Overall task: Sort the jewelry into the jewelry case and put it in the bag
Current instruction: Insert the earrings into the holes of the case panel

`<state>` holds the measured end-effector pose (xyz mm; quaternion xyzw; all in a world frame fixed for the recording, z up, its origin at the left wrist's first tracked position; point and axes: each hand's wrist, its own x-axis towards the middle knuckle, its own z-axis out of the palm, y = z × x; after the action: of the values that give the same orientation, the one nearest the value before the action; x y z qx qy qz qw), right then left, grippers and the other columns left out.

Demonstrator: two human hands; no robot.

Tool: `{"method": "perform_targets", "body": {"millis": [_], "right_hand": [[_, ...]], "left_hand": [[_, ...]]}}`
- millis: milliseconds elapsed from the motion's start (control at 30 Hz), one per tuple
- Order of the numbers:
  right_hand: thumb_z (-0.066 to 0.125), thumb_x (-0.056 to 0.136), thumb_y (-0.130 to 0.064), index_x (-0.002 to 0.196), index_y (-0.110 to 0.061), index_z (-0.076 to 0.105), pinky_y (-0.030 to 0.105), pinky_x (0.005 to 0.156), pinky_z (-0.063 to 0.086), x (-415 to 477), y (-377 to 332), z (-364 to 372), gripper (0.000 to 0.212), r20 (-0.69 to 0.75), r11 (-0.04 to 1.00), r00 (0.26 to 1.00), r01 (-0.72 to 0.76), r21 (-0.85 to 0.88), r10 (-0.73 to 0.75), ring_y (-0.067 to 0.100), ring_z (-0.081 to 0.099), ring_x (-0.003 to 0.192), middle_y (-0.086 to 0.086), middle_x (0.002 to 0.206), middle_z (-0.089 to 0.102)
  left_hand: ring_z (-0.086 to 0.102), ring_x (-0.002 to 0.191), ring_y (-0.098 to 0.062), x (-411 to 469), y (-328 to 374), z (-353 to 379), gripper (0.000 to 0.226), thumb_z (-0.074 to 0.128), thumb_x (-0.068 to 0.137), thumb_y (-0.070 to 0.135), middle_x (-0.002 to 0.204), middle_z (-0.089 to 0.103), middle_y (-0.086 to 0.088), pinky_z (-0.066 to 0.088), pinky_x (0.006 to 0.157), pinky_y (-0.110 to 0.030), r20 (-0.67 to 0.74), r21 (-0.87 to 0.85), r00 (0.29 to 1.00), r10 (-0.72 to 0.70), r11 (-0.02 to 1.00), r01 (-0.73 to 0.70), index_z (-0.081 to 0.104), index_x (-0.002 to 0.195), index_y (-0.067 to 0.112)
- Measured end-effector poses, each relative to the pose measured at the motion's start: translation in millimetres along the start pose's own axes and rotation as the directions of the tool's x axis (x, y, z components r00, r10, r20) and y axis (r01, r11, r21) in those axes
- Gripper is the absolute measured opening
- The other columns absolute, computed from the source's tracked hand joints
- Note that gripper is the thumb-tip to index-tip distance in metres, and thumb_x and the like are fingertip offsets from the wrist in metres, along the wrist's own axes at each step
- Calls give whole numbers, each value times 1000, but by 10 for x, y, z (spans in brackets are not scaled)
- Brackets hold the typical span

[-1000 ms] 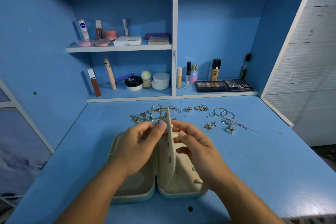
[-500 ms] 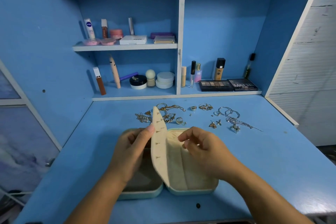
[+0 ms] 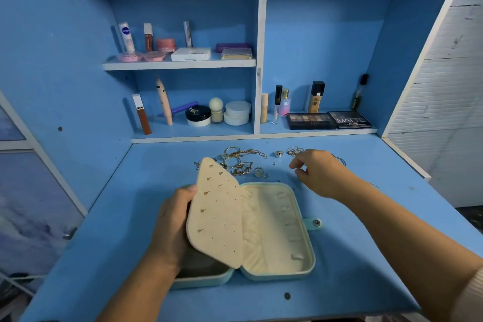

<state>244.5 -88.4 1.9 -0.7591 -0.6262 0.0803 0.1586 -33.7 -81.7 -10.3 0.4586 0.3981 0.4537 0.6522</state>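
- Right, the jewelry case (image 3: 311,248) lies open on the tabletop (image 3: 371,264), near the front edge and a little left of the middle. Its cream-lined right half faces up.
- Its earring panel (image 3: 217,217) rises from the spine and leans left over the darker left half. A few small pieces are pinned in its holes.
- My left hand (image 3: 171,225) grasps that panel by its left edge, with the thumb at the upper rim and the fingers hidden behind it.
- My right hand (image 3: 320,174) hovers beyond the case's far right corner, with the fingers curled and the thumb and forefinger close together. I cannot tell whether they pinch a piece.
- The loose jewelry (image 3: 239,162) lies in a band between the case's far edge and the shelf lip. One gold tangle sits just behind the panel's tip, and more rings (image 3: 294,150) lie beside the right hand's fingertips.
- A snap tab (image 3: 315,223) sticks out from the case's right wall.
- For room, I see wide bare tabletop to the right of the case, running to the white-trimmed edge. There is a narrower strip on the left towards the blue side wall, and only a thin margin in front.
- At the back, the shelf (image 3: 321,133) carries two palettes (image 3: 311,121) close to its lip.
- Half a second ago my right hand sat over the case's right half, beside the panel. It has since reached out to the jewelry, uncovering the lining and the tab.
- The panel has swung further left, so I now see more of its face.
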Motion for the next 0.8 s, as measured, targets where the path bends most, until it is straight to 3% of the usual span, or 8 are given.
{"method": "perform_targets", "body": {"millis": [100,200,267,333,667,800], "right_hand": [[46,96,-13,122,-16,61,28,87,44,194,-31,46,30,40,996,998,47,-72,-45,22,57,105,3,124,59],[45,97,-16,129,-17,57,33,93,44,341,-92,99,34,73,989,995,83,-122,-74,25,54,111,7,126,58],[44,98,-17,130,-19,56,35,95,44,421,-121,135,34,101,986,993,76,-148,-61,26,54,114,7,128,58],[43,98,-17,129,-20,56,36,96,45,484,-130,172,34,123,983,991,67,-173,-46,27,53,115,7,129,57],[43,96,-15,113,-14,63,36,88,50,621,-134,241,27,144,957,989,36,-287,6,27,57,101,9,113,59],[47,95,-11,112,-10,61,38,86,52,681,-118,272,22,138,945,990,8,-327,39,28,59,98,10,111,59]], "left_hand": [[46,79,-28,-1,3,-3,56,57,58,56,81,52,-18,36,74,-43,-10,29,1000,20,999,-20,57,84,7],[51,76,-27,-11,4,-8,53,55,57,56,76,57,-18,37,74,-42,-12,40,999,31,999,-30,60,75,6],[52,77,-29,-4,-3,-12,64,55,57,56,79,57,-21,38,74,-43,-8,49,999,38,998,-38,59,83,-3],[51,78,-30,-6,1,-12,62,55,57,56,79,56,-21,37,74,-43,-4,46,999,38,998,-37,57,84,-1],[51,79,-30,11,-12,-16,64,55,56,55,82,56,-22,38,75,-43,-13,38,999,42,998,-41,59,89,1],[51,78,-30,9,-20,-21,71,55,54,55,81,56,-22,38,74,-43,-13,40,999,35,999,-35,55,88,-8]]}}
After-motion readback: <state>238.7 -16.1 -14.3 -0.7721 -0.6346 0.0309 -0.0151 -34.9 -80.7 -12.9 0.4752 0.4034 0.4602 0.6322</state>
